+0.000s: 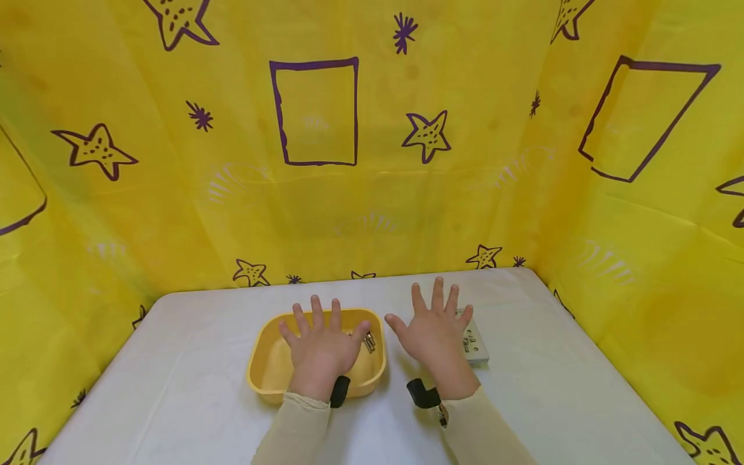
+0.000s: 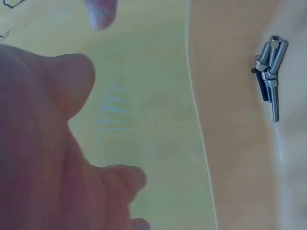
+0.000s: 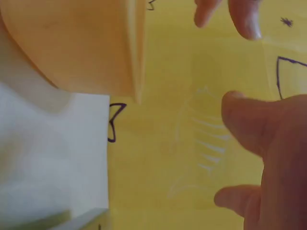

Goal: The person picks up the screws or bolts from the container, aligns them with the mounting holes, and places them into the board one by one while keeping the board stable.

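Spreads left grip, empty, above yellow tray, nearer metal parts to its right than spread, empty right grip.

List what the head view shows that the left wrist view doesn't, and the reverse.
Only the head view: the right hand, the pale board partly hidden by it, and the cream sleeves.
Only the left wrist view: a distinguishable dark piece among the metal parts.
Both: the left hand, those metal parts, the yellow tray holding them, and the yellow backdrop.
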A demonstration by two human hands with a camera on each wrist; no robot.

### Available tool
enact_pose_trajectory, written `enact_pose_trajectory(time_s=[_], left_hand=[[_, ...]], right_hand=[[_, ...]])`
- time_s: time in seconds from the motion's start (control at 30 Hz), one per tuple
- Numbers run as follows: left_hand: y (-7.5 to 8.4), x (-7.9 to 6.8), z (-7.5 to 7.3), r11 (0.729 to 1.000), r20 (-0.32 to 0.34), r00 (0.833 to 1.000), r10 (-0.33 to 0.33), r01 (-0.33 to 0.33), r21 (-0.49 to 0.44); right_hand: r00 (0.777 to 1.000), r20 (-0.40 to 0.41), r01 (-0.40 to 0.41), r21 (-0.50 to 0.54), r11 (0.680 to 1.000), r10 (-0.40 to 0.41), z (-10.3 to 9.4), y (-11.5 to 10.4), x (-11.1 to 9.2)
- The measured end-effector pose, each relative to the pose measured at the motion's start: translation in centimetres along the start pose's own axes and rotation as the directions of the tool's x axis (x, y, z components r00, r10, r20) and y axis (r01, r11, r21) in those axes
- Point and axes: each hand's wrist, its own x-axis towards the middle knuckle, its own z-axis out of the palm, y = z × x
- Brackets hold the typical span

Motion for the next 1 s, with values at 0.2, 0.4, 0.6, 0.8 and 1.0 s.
enact_pose_trajectory(time_s=[0.2, 0.4, 0.6, 0.8, 1.0], left_hand=[[-1.9, 0.5, -0.2, 0.961, 0.03, 0.986, 0.165, -0.154, -0.229], [-3.6, 1.3, 0.8, 0.875, 0.059, 0.95, 0.306, -0.256, -0.411], [-3.8, 2.2, 3.4, 0.834, 0.101, 0.921, 0.376, -0.289, -0.47], [-3.4, 2.8, 5.1, 0.838, 0.121, 0.919, 0.374, -0.279, -0.469], [-3.3, 3.3, 5.9, 0.843, 0.12, 0.915, 0.384, -0.295, -0.449]], right_hand=[[0.987, 0.144, 0.026, 0.296, 0.955, -0.071, -2.8, 4.9, 0.7], [0.953, 0.268, -0.022, 0.527, 0.849, -0.142, -4.1, 10.9, 0.8], [0.913, 0.362, -0.052, 0.56, 0.827, -0.187, -2.8, 14.0, 0.3], [0.901, 0.369, -0.017, 0.553, 0.833, -0.227, -0.7, 15.5, 0.4], [0.915, 0.341, -0.022, 0.579, 0.815, -0.217, 1.1, 16.5, 1.0]])
